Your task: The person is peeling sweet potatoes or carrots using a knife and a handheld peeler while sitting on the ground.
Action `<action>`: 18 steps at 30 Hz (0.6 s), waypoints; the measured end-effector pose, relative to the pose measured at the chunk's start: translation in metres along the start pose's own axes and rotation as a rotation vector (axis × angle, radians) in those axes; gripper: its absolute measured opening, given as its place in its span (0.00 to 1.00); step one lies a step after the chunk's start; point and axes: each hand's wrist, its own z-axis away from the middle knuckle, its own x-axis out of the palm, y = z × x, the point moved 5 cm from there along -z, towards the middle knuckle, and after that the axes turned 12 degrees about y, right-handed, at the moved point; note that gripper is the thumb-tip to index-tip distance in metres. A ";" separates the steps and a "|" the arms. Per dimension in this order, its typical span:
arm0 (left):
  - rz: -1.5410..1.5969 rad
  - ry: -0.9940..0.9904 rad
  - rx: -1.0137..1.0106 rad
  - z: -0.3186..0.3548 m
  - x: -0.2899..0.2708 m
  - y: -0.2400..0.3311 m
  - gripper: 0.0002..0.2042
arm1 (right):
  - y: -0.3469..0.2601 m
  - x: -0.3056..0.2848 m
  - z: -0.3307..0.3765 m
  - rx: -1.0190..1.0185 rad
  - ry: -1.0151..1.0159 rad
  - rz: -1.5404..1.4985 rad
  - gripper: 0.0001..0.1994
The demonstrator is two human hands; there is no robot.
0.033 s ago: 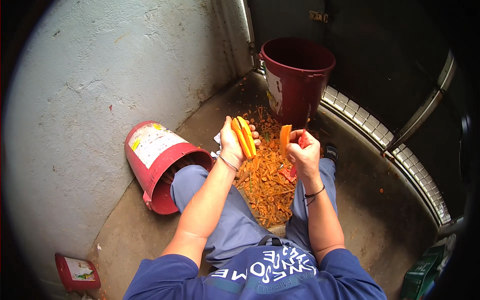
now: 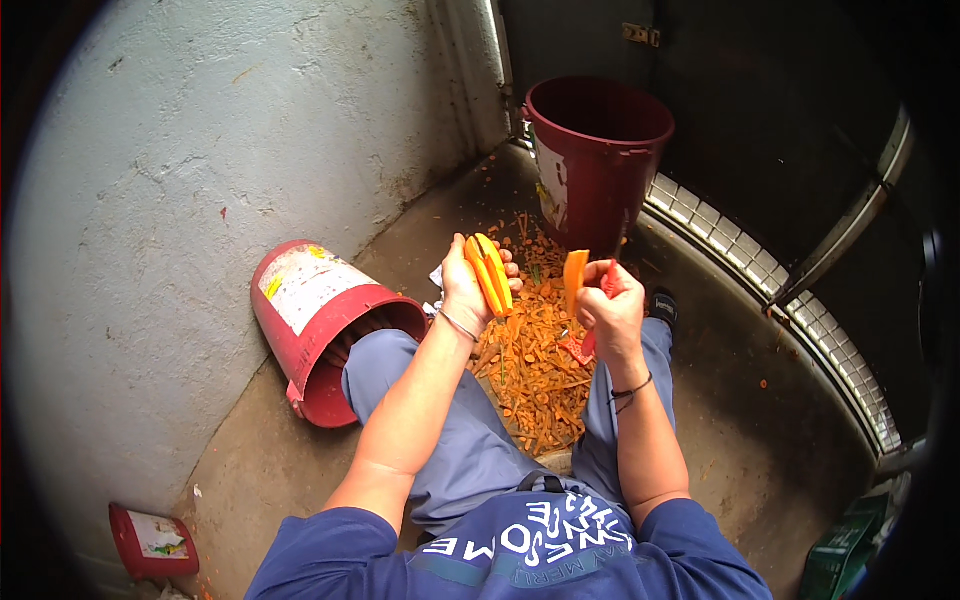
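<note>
My left hand (image 2: 466,285) is closed around several peeled carrot pieces (image 2: 489,276), bright orange and lying lengthwise in the palm. To its right, my right hand (image 2: 613,312) pinches a flat, wide piece of carrot (image 2: 574,282) upright between thumb and fingers. The same hand also grips a red-handled tool (image 2: 612,276); its end shows above the fingers and more red shows below, but its blade is hidden. Beneath both hands, a heap of orange carrot peelings and trimmings (image 2: 530,375) covers the floor between my legs.
A dark red bucket (image 2: 600,190) stands upright beyond the heap. Left of my knee, another red bucket (image 2: 315,290) lies on its side with long, dull-coloured pieces inside. A small red container (image 2: 150,545) and a green crate (image 2: 840,545) sit near the lower corners. A pale wall (image 2: 220,150) rises at left.
My right hand, with its carrot piece and red-handled tool, appears very slightly farther right. The left hand keeps its hold, practically unmoved.
</note>
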 end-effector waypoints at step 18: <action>0.083 -0.005 0.032 0.013 -0.010 0.017 0.25 | -0.073 0.016 0.049 -0.355 -0.040 -0.045 0.14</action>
